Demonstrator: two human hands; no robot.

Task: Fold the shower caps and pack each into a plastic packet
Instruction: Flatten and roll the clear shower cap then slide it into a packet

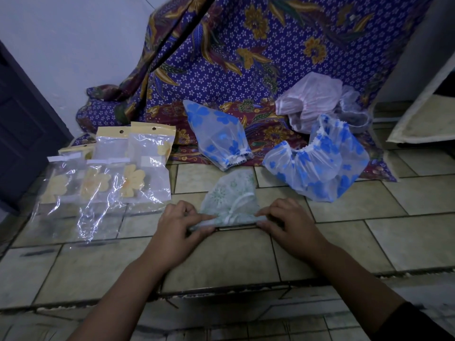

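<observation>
Three clear plastic packets with yellow-flowered caps inside (105, 183) already filled, lying at left on the tiled floor (221, 257) — behind them, yellow-headed packets (150, 143), contents unclear. Still loose: two blue-flowered translucent shower caps (219, 136) and (317, 163), a pink translucent cap (307, 99), perhaps another behind it (too crumpled to tell), all on or at the edge of the purple batik cloth (221, 70).

In hand: pale green patterned shower cap (231, 198), flat on the tiles, near edge rolled up. Left hand (177, 225) pinching the roll's left end, right hand (288, 222) pinching the right end — fingers curled down, palms low, forearms converging. Roughly mid-task, folding just started on this one.
</observation>
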